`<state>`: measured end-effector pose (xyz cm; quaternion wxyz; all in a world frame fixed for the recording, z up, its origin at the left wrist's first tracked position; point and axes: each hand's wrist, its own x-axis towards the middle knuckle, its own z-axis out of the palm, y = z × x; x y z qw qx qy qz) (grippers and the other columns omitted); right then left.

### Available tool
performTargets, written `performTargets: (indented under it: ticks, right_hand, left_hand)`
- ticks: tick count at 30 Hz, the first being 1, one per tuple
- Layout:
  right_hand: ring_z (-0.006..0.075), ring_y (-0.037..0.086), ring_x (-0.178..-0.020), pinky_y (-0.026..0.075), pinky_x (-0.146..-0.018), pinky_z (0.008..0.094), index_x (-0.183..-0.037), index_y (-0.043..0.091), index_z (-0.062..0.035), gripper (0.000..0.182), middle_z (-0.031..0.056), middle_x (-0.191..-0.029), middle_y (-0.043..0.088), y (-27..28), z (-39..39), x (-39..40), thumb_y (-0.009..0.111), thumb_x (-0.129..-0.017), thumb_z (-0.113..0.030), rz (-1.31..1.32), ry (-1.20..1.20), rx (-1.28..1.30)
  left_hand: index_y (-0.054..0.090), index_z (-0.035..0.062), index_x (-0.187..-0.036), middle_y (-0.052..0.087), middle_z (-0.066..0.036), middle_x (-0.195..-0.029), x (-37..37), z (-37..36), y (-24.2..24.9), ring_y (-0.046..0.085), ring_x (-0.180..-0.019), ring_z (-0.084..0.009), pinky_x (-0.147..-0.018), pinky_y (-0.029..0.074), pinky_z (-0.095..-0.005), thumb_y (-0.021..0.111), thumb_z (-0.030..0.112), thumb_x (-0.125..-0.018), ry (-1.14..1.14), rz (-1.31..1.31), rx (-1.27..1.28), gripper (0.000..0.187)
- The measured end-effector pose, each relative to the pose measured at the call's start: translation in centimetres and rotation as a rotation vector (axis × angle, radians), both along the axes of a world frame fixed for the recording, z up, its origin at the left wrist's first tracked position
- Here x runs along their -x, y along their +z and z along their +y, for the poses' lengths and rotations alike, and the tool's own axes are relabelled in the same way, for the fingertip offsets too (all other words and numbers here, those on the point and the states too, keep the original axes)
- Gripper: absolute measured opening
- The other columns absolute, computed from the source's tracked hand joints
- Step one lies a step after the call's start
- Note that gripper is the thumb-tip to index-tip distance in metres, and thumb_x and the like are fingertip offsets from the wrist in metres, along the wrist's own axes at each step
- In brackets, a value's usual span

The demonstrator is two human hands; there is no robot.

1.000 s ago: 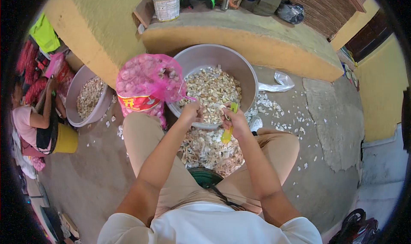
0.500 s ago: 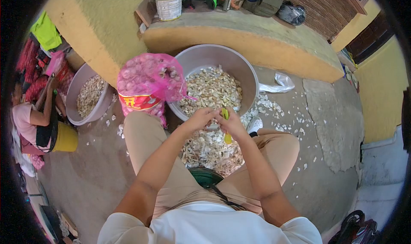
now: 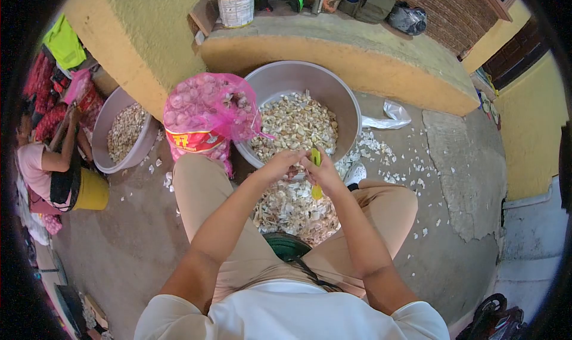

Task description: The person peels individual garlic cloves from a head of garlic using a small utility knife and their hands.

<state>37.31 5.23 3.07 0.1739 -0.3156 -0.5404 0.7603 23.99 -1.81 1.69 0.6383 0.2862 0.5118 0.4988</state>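
My right hand (image 3: 322,172) is closed on a yellow-green cutter (image 3: 316,191) above the near rim of a large grey basin (image 3: 351,101). Its fingertips meet those of my left hand (image 3: 280,165), whose fingers are curled together; what they hold is too small to name. Peeled garlic cloves (image 3: 301,122) lie in the basin. Below my hands, a heap of garlic skins (image 3: 292,212) spreads between my legs. Left of the basin stands a pink mesh sack of garlic bulbs (image 3: 199,110).
At the left, a person (image 3: 44,161) sits on a yellow bucket (image 3: 92,190) beside another basin of cloves (image 3: 101,131). A raised ledge (image 3: 333,45) behind my basin bears a white bucket (image 3: 236,9) and bags. Skins are scattered on the floor to the right.
Both hands stay together over the basin's near edge, with only slight finger movement. The cutter has tilted a little in my right hand.
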Motion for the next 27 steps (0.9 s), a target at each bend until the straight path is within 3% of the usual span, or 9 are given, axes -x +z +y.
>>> performTargets:
  ticks: [6,9,12,15,18,21,24,27]
  right_hand:
    - [0.0063,0.039,-0.047,0.028,-0.035,0.0195,-0.099,0.039,-0.0058,0.027,0.0006,-0.065,0.043,1.1,0.1,-0.5,0.056,-0.079,-0.013,0.064,0.059,0.097]
    - [0.0063,0.037,-0.045,0.027,-0.035,0.0195,-0.096,0.040,-0.0065,0.022,0.0009,-0.063,0.043,0.3,0.1,-0.1,0.054,-0.080,-0.013,0.012,0.042,0.095]
    - [0.0066,0.037,-0.044,0.026,-0.034,0.0199,-0.093,0.042,-0.0072,0.017,0.0011,-0.062,0.043,1.1,0.0,-0.1,0.053,-0.081,-0.011,0.042,0.032,0.253]
    - [0.0052,0.035,-0.042,0.023,-0.034,0.0190,-0.092,0.042,-0.0080,0.015,0.0005,-0.060,0.042,0.9,0.1,0.0,0.052,-0.081,-0.010,-0.010,0.012,0.229]
    - [0.0129,0.044,-0.045,0.033,-0.038,0.0254,-0.092,0.044,-0.0055,0.019,0.0043,-0.062,0.048,0.1,0.9,-0.2,0.055,-0.077,-0.012,-0.098,-0.002,0.190]
    - [0.0254,0.055,-0.063,0.043,-0.056,0.0349,-0.092,0.047,-0.0014,0.028,0.0132,-0.074,0.056,-4.2,2.4,-0.4,0.059,-0.072,-0.016,-0.386,0.199,-0.585]
    - [0.0327,0.055,-0.084,0.042,-0.075,0.0382,-0.100,0.048,0.0012,0.039,0.0197,-0.090,0.057,-3.7,2.5,-0.9,0.060,-0.070,-0.021,-0.858,0.657,-0.853]
    - [0.0311,0.056,-0.087,0.042,-0.076,0.0389,-0.110,0.046,0.0007,0.048,0.0195,-0.093,0.057,-3.8,2.5,-0.9,0.057,-0.072,-0.027,-0.593,0.236,-0.662]
  left_hand:
    - [0.056,0.0062,-0.091,0.047,0.003,-0.061,-0.4,-0.4,0.5,0.037,-0.047,-0.0063,-0.042,0.030,-0.0208,0.044,0.033,-0.085,0.094,-0.273,0.023,0.030]
    - [0.055,0.0074,-0.088,0.047,0.002,-0.061,-0.4,-0.3,1.1,0.040,-0.048,-0.0065,-0.043,0.033,-0.0211,0.045,0.032,-0.085,0.083,-0.127,-0.034,0.026]
    - [0.053,0.0082,-0.084,0.049,0.001,-0.063,0.0,-0.4,1.6,0.043,-0.052,-0.0067,-0.045,0.036,-0.0214,0.045,0.032,-0.085,0.080,-0.121,0.026,0.025]
    - [0.052,0.0079,-0.086,0.049,0.001,-0.065,0.5,-0.3,0.8,0.045,-0.054,-0.0070,-0.046,0.039,-0.0218,0.044,0.033,-0.085,0.193,-0.127,-0.006,0.026]
    - [0.051,0.0069,-0.087,0.050,0.000,-0.068,1.1,-0.2,0.7,0.046,-0.054,-0.0070,-0.047,0.039,-0.0216,0.046,0.031,-0.085,0.304,-0.173,-0.021,0.024]
    - [0.049,0.0057,-0.089,0.050,-0.001,-0.070,1.5,-0.3,1.0,0.049,-0.058,-0.0079,-0.049,0.042,-0.0223,0.049,0.028,-0.084,0.374,-0.201,-0.050,0.022]
    - [0.049,0.0038,-0.091,0.051,-0.002,-0.073,1.9,-0.6,1.5,0.053,-0.063,-0.0099,-0.053,0.046,-0.0233,0.053,0.025,-0.083,0.356,-0.137,-0.069,0.023]
    - [0.047,0.0040,-0.096,0.052,-0.002,-0.076,2.0,-0.6,1.7,0.054,-0.069,-0.0111,-0.057,0.047,-0.0243,0.054,0.022,-0.081,0.283,-0.040,-0.050,0.024]
